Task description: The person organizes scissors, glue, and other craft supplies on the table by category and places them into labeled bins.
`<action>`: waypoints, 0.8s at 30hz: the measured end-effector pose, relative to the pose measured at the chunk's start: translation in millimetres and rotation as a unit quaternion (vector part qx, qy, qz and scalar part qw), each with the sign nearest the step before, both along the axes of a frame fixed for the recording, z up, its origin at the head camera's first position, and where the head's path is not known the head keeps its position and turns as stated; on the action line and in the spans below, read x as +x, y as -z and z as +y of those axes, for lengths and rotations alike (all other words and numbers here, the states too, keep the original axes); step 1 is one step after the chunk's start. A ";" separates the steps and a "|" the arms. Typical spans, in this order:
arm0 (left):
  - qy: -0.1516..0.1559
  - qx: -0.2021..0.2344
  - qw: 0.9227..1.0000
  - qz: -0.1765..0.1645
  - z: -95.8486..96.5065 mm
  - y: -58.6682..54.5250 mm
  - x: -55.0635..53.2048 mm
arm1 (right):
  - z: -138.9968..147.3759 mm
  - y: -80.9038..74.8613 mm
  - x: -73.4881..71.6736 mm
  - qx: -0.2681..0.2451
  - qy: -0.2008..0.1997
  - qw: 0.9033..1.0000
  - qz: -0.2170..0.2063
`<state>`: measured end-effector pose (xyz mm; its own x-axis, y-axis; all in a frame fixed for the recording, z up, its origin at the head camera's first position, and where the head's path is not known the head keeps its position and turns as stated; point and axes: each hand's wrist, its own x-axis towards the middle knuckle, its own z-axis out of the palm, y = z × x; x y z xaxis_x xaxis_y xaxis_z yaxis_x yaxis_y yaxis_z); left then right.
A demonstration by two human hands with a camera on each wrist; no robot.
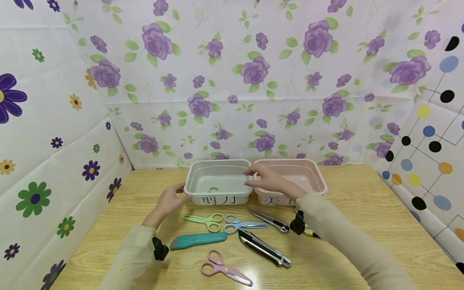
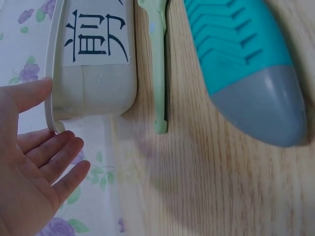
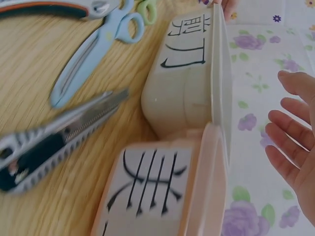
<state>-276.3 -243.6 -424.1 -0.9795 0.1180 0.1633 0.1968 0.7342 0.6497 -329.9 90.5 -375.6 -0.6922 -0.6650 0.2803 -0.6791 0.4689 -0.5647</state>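
Observation:
My left hand is at the left front corner of the grey-white bin. In the left wrist view its thumb touches the rim, and the other fingers lie loosely extended beside the corner. A small green loop shows inside this bin. My right hand is over the adjoining rims of the grey-white bin and the pink bin, fingers spread and holding nothing. In front lie green scissors, blue scissors, pink scissors, a teal-handled cutter and two silver-black utility knives.
A yellow-and-black tool is partly hidden beneath my right forearm. Both bins carry printed labels on their fronts and stand side by side on the wooden table. Floral cloth hangs behind and at both sides.

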 end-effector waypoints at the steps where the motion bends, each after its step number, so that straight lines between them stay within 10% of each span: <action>1: 0.001 0.000 1.000 0.000 0.1 -0.3 0.1 | 3.4 -0.3 1.0 -0.002 -0.001 1.000 0.002; 24: 0.006 0.007 1.000 0.007 -1.1 4.7 -2.1 | 104.1 2.6 32.7 0.027 0.014 0.994 0.101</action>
<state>-278.4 -244.7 -428.9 -0.9755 0.1270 0.1795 0.2150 0.7229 0.6566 -297.2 194.6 -378.2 -0.6436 -0.6640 0.3805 -0.7626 0.5147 -0.3917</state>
